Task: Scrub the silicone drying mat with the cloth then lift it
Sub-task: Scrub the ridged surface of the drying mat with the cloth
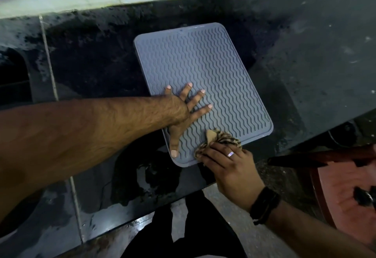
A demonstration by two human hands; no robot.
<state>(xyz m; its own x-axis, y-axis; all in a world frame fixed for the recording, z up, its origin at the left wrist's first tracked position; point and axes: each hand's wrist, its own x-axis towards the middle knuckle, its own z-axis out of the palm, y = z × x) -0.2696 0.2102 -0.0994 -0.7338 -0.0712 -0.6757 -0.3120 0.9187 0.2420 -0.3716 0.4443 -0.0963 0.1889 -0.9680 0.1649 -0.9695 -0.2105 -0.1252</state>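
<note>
Head view: the grey mat (203, 78) is being pressed flat on the wet bench (305, 64) by the spread left hand (184, 113), while the bunched cloth (221, 141) is being gripped at its near corner by the right hand (230, 166); its long side is running away.

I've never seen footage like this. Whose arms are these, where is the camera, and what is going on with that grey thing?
There is no machine here: a person wears a camera on the head, looking down at their own arms. The left hand lies flat with fingers spread, pressing down a grey silicone drying mat with a wavy ribbed surface. The mat lies on a dark, wet-looking countertop. The right hand, wearing a ring and a black wristband, holds a bunched striped cloth against the mat's near edge.
</note>
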